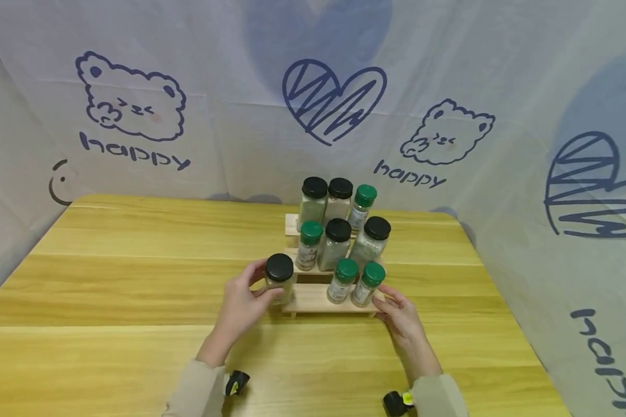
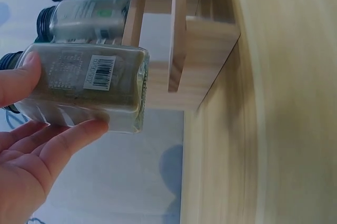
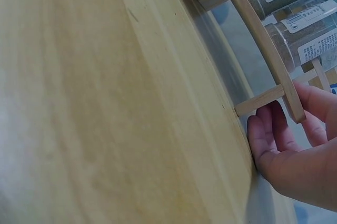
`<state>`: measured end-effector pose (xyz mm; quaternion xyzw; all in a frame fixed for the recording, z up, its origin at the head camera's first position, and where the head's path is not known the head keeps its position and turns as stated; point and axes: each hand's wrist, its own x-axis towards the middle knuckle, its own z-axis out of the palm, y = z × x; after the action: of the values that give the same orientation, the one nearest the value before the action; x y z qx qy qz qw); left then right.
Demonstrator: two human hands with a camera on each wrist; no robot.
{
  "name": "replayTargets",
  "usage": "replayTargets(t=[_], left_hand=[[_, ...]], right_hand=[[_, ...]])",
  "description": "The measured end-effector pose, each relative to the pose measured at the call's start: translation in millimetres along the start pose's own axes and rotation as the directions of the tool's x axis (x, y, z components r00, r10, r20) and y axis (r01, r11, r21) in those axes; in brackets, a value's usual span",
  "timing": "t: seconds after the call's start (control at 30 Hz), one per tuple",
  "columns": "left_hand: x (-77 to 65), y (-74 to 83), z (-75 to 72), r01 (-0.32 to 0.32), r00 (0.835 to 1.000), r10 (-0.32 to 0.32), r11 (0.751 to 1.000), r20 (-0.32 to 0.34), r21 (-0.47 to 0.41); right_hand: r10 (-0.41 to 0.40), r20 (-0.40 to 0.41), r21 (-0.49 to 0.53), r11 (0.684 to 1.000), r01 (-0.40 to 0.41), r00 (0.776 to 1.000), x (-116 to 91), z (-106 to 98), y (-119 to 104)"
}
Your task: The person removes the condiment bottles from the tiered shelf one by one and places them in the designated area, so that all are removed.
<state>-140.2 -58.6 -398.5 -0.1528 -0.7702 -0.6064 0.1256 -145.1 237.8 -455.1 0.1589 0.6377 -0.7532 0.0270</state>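
Observation:
A square glass spice jar with a black lid [image 1: 279,269] is held in my left hand [image 1: 240,304] at the left end of the wooden tiered rack [image 1: 310,298]. In the left wrist view, thumb and fingers grip the jar [image 2: 79,81] from opposite sides, and its base is a little off the lowest board. My right hand [image 1: 406,324] holds the right end of that lowest step; in the right wrist view its fingers lie around the board's end [image 3: 292,103]. Two green-lidded spice bottles [image 1: 339,284] [image 1: 366,286] stand on this step, close to the right hand.
On the middle tier stand a green-lidded bottle [image 1: 308,249] and two black-lidded jars [image 1: 335,246] [image 1: 369,240]. The top tier carries two black-lidded jars [image 1: 313,202] [image 1: 339,200] and a green-lidded bottle [image 1: 362,205]. A printed cloth [image 1: 229,104] hangs behind the wooden table [image 1: 135,278].

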Motion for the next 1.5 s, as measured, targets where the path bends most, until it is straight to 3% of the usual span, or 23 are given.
replayTargets(t=[0.2, 0.53, 0.8, 1.0, 1.27, 1.5], left_hand=[[4.5, -9.7, -12.5, -0.028, 0.999, 0.029, 0.998, -0.026, 0.048], [20.2, -22.5, -26.2, 0.004, 0.999, -0.001, 0.999, -0.052, 0.05], [34.1, -41.9, -26.6, 0.059, 0.998, -0.059, 0.998, -0.012, 0.005], [44.4, -55.3, -25.8, 0.092, 0.996, -0.092, 0.996, -0.018, 0.003], [57.7, -64.0, -23.6, 0.142, 0.99, -0.142, 0.989, 0.0, -0.051], [70.3, -68.0, -20.3, 0.149, 0.989, -0.148, 0.988, 0.016, -0.048]], right_hand=[[-0.003, 0.01, -0.003, 1.0, 0.003, 1.0, -0.3, -0.7, 0.6], [0.001, 0.004, 0.004, 1.0, -0.001, 1.0, -1.1, -0.3, -1.2], [-0.002, -0.008, 0.022, 1.0, 0.002, 1.0, 0.3, -1.3, 0.9], [-0.007, -0.002, 0.051, 0.999, 0.007, 1.0, 0.6, -1.4, 2.1], [-0.006, -0.012, 0.061, 0.998, 0.007, 1.0, -0.6, -0.1, 2.0], [-0.014, -0.006, 0.051, 0.999, 0.015, 1.0, 0.3, -1.0, 2.1]])
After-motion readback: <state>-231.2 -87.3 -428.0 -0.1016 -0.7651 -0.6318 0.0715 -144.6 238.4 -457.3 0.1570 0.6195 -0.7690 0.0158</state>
